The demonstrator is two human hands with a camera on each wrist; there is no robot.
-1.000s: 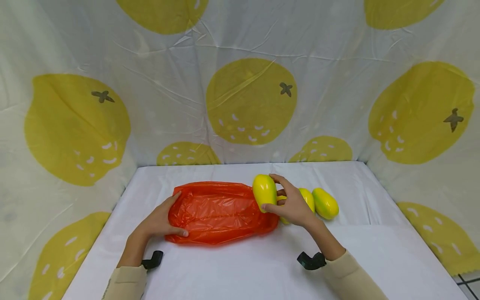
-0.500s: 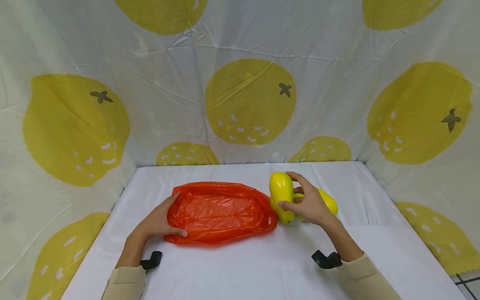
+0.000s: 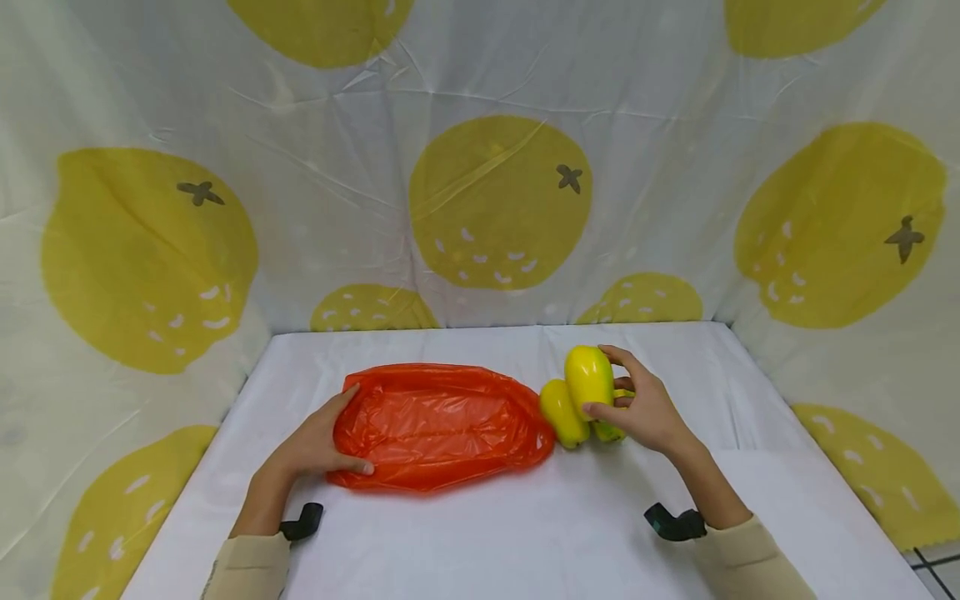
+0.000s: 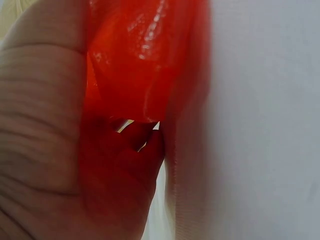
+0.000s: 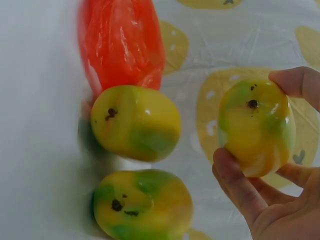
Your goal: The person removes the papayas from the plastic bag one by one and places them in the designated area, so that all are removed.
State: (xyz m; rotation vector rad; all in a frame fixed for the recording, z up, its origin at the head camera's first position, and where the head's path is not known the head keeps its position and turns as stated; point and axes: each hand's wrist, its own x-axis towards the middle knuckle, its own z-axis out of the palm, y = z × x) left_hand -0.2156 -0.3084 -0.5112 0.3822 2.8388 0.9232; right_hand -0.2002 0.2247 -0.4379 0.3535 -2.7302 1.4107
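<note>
In the head view, my right hand (image 3: pixel 648 408) pinches a yellow mango (image 3: pixel 588 380) between thumb and fingertips. The right wrist view shows this mango (image 5: pixel 256 127) stem end toward the camera, with green patches on its skin. Beneath and left of it in the head view lies another mango (image 3: pixel 561 414). One more mango (image 3: pixel 609 432) shows only in part behind the held fruit and my fingers. My left hand (image 3: pixel 318 437) holds the left end of a red plastic bag (image 3: pixel 442 425), thumb at the near rim and fingers at the far rim. The bag's mouth faces up, spread wide.
White cloth covers the table (image 3: pixel 465 542). A lemon-print curtain (image 3: pixel 495 50) rises behind and at both sides. The bag's right end sits right beside the nearest mango. Each wrist wears a black camera mount (image 3: pixel 675 523).
My right hand has moved right with its mango, from over the bag's right end to above the other mangoes. My left hand and the bag stay nearly still.
</note>
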